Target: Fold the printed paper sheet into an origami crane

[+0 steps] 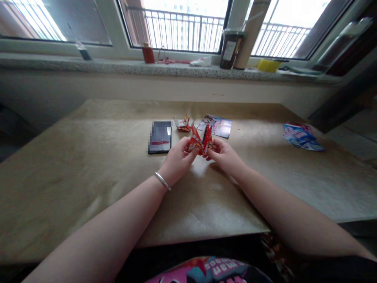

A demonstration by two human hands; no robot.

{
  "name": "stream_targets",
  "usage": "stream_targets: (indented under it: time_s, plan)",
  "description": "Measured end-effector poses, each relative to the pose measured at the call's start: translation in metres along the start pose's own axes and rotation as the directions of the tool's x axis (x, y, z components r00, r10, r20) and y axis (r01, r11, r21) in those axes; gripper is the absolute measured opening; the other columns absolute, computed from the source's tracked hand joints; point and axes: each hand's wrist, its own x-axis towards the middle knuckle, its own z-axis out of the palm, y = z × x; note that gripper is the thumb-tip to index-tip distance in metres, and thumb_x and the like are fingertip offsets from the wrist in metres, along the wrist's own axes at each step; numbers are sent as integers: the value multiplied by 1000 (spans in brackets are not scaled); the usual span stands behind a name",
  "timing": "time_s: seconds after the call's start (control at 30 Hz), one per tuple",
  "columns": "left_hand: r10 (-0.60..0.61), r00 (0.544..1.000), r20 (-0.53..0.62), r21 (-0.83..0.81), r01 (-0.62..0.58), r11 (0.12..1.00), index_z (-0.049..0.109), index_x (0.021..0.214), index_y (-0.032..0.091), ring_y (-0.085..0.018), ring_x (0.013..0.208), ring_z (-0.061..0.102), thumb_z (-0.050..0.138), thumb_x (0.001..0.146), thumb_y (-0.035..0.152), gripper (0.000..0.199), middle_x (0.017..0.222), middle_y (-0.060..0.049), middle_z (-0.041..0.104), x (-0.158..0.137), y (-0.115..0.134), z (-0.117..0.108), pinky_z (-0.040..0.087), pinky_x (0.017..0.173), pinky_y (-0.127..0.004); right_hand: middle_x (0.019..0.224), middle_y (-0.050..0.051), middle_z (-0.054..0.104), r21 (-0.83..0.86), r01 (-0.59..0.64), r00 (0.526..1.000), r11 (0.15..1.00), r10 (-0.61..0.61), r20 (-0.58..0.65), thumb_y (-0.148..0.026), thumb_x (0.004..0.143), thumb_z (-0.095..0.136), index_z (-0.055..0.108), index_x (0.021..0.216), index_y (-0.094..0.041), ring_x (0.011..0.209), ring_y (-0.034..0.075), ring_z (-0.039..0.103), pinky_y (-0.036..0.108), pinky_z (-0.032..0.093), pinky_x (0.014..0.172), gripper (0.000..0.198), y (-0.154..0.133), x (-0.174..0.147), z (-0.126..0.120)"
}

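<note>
Holding what, exactly, are these two hands?

The left hand (178, 158) and the right hand (225, 155) are each pinching one side of a red folded paper (195, 141); it is standing between them, its pointed flaps spreading upward in a V. Whether its base is touching the table (118, 186), I cannot tell

Is it weighing much?

Hardly, I'm guessing: it is looking like thin printed wrapper, so it is probably feeling light, slightly slippery and springy along its creases

Where are you suggesting to take hold?

Low on each side, where the fingertips are gripping now and the layers are seeming thickest; squeezing the thin points would risk bending or tearing them

And what is lying around the hands?

Just beyond them another folded piece (183, 125) is sitting, with a printed sheet (223, 126) lying beyond the right hand; a dark-screened device (161, 137) is resting beyond and left of the left hand, and blue packets (303, 136) are lying well to the right hand's right
</note>
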Motion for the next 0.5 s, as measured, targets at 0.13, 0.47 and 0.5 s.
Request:
stream_targets:
  time_s: [0.13,0.47,0.5]
  plan:
    - [8,1000,-19,-36,-9,999,56,90,16,-14,79,61,59,82,28,15,87,-3,62,1,5,-1,50,72,-25,81,1,65,-9,35,999,999,-35,0,-45,68,69,53,84,-21,72,13,60,25,47,60,33,-3,-2,0]
    - [-26,999,-46,-176,18,984,51,93,16,-13,77,62,60,80,25,18,87,-2,62,0,6,0,52,71,-26,77,0,64,-67,88,995,994,-91,-48,-46,72,66,57,81,-20,68,13,59,27,48,63,29,1,-1,-2]
    - [-22,998,-54,-191,12,981,51,94,17,-12,76,62,61,80,25,19,88,-2,62,0,7,0,53,71,-26,78,1,65,-83,96,994,992,-99,-40,-45,72,66,58,82,-20,69,13,59,27,48,63,29,1,-1,-2]
